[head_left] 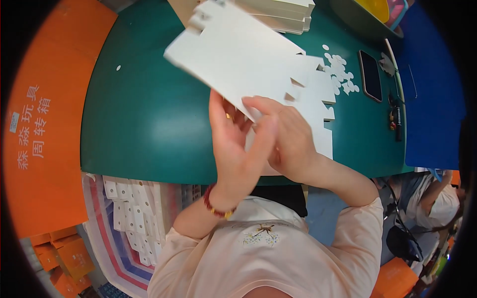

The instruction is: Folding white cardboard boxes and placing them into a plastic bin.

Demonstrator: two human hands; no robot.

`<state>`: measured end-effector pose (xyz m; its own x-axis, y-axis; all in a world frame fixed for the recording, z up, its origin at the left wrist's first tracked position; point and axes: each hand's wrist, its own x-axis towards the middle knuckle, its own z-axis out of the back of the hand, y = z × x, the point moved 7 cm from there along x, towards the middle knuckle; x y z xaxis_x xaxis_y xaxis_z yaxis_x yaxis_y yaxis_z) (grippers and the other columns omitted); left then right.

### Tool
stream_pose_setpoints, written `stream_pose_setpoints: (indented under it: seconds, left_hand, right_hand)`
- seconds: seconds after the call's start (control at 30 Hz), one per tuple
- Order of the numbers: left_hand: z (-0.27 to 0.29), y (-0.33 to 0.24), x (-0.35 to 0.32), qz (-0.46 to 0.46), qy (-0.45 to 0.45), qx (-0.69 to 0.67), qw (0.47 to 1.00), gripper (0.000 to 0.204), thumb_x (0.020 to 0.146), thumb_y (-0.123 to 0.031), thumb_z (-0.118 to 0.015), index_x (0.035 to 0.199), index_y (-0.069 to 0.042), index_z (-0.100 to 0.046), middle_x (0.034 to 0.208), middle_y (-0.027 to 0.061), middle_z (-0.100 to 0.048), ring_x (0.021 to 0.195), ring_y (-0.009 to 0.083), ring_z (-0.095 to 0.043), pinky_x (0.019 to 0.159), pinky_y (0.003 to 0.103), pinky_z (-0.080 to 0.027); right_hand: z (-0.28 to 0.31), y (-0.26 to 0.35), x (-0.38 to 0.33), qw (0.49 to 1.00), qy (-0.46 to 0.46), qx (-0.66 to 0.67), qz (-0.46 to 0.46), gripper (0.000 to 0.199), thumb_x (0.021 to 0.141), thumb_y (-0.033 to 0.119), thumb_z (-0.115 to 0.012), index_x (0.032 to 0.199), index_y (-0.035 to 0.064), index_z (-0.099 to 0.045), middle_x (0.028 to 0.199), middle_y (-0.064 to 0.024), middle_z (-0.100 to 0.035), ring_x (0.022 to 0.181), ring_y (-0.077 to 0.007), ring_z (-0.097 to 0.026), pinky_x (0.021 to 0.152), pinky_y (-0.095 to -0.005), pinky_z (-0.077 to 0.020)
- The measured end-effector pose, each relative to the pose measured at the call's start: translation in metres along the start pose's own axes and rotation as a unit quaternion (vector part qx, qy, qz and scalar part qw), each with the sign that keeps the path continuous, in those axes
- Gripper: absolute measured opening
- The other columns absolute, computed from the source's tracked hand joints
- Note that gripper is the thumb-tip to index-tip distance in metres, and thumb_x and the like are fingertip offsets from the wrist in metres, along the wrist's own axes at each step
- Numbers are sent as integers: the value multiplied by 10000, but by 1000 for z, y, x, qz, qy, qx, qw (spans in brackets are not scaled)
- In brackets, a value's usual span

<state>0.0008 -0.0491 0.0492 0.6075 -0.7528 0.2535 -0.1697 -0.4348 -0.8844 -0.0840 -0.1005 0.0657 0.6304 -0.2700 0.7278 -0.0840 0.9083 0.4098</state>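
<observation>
Surface: green tabletop [144, 119] with orange plastic crates [44, 124] to the person's left.
Grip: both hands pinch the lower edge of a flat white die-cut cardboard sheet [238, 54]; the left hand [236, 149] has its fingers behind it, the right hand [288, 139] a thumb on top.
Sheet: lifted above the table, tilted up and away, its notched tabs on the right edge.
Doing it well: judging by the blur, the sheet is moving; a firm pinch close to the crease lines would probably keep it from flexing.
Nearby: punched white paper discs [343, 74], a black phone [370, 75], a stack of white sheets [283, 15] at the far edge.
</observation>
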Motion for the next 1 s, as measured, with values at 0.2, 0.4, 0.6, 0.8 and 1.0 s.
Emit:
stream_pose_setpoints:
  seconds: [0.2,0.4,0.6,0.8,1.0]
  left_hand:
    - [8,-34,37,-186,-60,123,973,326,892,15,-461,1208,45,-384,1064,79,-542,935,92,-525,823,245,-443]
    - [-46,-55,23,-531,129,472,692,367,683,11,-594,1047,-30,-595,1032,133,-597,876,302,-595,734,329,-517]
    - [-24,18,-45,-378,306,647,587,336,726,-75,-575,1058,-28,-590,1138,156,-587,984,287,-597,752,333,-500]
    - [22,14,-31,-256,347,639,637,396,672,31,-547,1063,-16,-589,1153,140,-592,1015,306,-575,833,371,-462]
    - [38,15,-10,-158,403,570,698,563,536,128,-536,1064,-57,-602,1132,91,-619,1047,290,-553,845,369,-451]
  right_hand:
    - [17,-6,-4,991,113,24,64,616,613,-46,-719,1186,21,-500,1317,-215,-428,1209,-370,-448,971,-402,-406]
    - [97,-9,-18,932,-216,-247,153,805,610,3,-749,1320,58,-375,1369,-248,-348,1267,-418,-363,1005,-528,-352]
    - [46,-32,-59,938,192,-290,-6,392,651,-40,-586,1032,43,-628,1152,-112,-600,1168,-317,-507,1034,-543,-311]
    - [53,-49,-83,969,195,-140,-51,445,623,-104,-559,1042,31,-620,1068,-102,-627,1042,-301,-579,1000,-421,-374]
    - [47,-54,-72,943,281,-118,-131,576,574,-118,-570,1122,59,-585,1104,-102,-566,1066,-310,-500,943,-375,-374]
